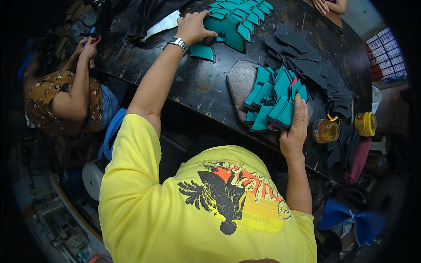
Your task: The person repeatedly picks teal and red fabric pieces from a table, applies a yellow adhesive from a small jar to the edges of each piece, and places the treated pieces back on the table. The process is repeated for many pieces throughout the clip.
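My left hand (193,28), with a metal watch on its wrist, reaches to the far part of the table. Its thumb and fingers are spread over a large teal cut piece (232,38) with dark edges. Another teal piece (201,52) lies just nearer, below that hand. My right hand (297,127) rests with outstretched fingers against the right side of a loose pile of teal pieces (274,96). Some red shows between the pieces. The pile sits on a grey stone slab (239,79). Overlapping rows of teal pieces (245,13) stretch away beyond my left hand.
Black cut pieces (302,52) overlap along the table's (193,92) right side. An open jar of amber stuff (326,131) and a yellow tub (365,124) stand near my right hand. A person (70,96) works at left; another person's hands (322,6) rest at the far edge.
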Demonstrator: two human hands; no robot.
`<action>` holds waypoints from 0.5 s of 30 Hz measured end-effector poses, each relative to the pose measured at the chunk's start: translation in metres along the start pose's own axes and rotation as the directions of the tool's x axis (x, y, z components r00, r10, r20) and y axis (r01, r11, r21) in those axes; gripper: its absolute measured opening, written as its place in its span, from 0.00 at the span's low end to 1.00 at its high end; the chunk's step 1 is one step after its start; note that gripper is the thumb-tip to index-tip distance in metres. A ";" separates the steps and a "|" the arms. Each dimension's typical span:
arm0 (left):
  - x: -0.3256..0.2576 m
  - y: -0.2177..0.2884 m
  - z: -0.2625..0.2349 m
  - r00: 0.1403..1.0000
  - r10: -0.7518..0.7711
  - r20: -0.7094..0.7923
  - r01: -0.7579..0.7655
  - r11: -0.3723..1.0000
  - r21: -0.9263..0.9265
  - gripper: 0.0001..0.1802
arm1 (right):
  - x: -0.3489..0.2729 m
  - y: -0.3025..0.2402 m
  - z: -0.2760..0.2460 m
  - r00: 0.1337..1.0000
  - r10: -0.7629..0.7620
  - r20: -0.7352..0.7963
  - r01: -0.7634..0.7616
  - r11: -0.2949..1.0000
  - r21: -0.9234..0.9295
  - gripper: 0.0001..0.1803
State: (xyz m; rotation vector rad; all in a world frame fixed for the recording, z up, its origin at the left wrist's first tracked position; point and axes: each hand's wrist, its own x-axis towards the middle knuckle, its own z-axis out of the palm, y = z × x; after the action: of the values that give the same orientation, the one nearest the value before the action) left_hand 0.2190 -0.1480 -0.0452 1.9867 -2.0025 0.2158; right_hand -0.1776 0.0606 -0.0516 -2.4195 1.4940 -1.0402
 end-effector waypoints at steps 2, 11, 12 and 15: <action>0.004 -0.002 -0.001 0.999 -0.019 0.029 0.020 0.998 -0.052 0.52 | -0.001 0.001 0.000 1.000 0.000 0.002 0.000 1.000 -0.007 0.52; -0.025 0.038 -0.038 0.942 0.062 -0.331 -0.125 0.977 -0.174 0.44 | 0.000 0.000 0.000 1.000 -0.004 0.002 0.004 1.000 -0.018 0.52; -0.039 0.048 -0.049 0.937 0.144 -0.317 -0.230 0.939 -0.254 0.38 | 0.000 0.001 0.001 1.000 -0.006 -0.001 0.006 1.000 -0.007 0.52; -0.094 0.105 -0.069 0.898 0.347 -0.272 -0.438 0.638 -0.633 0.26 | -0.003 0.004 0.003 0.999 0.025 -0.036 -0.023 0.998 0.052 0.51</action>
State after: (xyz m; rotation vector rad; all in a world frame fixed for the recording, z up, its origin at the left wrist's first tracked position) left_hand 0.1219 -0.0343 0.0011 1.0336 -2.0033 -0.2770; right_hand -0.1796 0.0600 -0.0570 -2.3547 1.4847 -1.1094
